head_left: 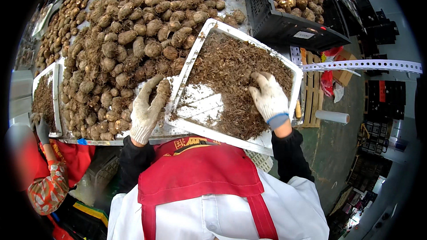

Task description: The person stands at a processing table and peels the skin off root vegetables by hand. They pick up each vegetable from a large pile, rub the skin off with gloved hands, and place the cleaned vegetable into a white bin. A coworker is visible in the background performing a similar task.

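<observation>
My left hand [148, 110], in a dirty white knit glove, is at the tray's left side. Its thumb and fingers close around a small brown taro [164, 89]. My right hand [270, 96], gloved with a blue cuff band, hovers at or touches the brown root fibres [235, 69] in the white tray [191, 58]. Its fingers bend loosely, with a gap to the thumb and nothing visible between them. Whether the fingertips press into the fibres I cannot tell. The tray's bare white bottom shows at its near left. A big heap of hairy taros [133, 40] lies beyond my left hand.
A black crate [298, 31] of taros stands at the far right. At left, a co-worker's gloved hand [42, 129] is by another white tray [56, 98] of fibres. A perforated white metal strip [364, 65], a wooden pallet [312, 102] and a white roll [332, 116] are at right.
</observation>
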A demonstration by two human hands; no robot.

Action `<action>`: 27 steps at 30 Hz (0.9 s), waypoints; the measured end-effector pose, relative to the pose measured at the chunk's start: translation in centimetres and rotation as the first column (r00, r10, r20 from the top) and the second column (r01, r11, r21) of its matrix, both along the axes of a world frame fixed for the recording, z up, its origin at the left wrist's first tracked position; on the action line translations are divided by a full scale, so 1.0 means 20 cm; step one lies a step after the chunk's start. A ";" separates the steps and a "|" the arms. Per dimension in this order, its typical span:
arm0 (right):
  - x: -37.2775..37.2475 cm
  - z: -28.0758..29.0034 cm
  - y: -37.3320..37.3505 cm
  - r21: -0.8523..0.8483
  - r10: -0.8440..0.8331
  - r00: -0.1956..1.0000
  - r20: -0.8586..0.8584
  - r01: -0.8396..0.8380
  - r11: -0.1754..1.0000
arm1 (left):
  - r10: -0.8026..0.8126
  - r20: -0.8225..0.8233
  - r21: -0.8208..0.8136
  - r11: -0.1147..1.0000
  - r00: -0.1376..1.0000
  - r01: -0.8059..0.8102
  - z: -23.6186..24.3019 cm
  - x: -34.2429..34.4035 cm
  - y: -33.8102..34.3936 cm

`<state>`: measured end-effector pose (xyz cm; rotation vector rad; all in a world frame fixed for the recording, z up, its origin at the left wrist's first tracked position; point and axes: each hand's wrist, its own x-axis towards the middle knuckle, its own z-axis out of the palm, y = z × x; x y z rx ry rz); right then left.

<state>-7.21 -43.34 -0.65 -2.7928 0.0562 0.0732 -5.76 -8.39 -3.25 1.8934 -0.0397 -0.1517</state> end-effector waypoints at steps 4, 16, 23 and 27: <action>0.13 -0.16 0.00 -0.065 0.009 1.000 -0.026 -0.011 0.998 | 0.012 -0.062 0.008 1.000 0.998 -0.011 0.02 -0.01 -0.03; 0.10 -0.22 -0.04 0.099 -0.006 1.000 -0.010 0.007 0.995 | 0.039 -0.128 -0.115 0.992 0.991 -0.054 0.05 -0.05 -0.05; 0.08 -0.21 -0.03 -0.008 -0.036 0.991 -0.127 0.036 0.999 | 0.022 -0.179 -0.146 0.988 0.984 -0.048 0.03 -0.05 -0.07; 0.09 -0.16 -0.01 0.010 -0.120 0.983 -0.141 0.123 0.992 | 0.014 -0.041 -0.177 0.984 0.999 -0.021 0.00 -0.05 -0.05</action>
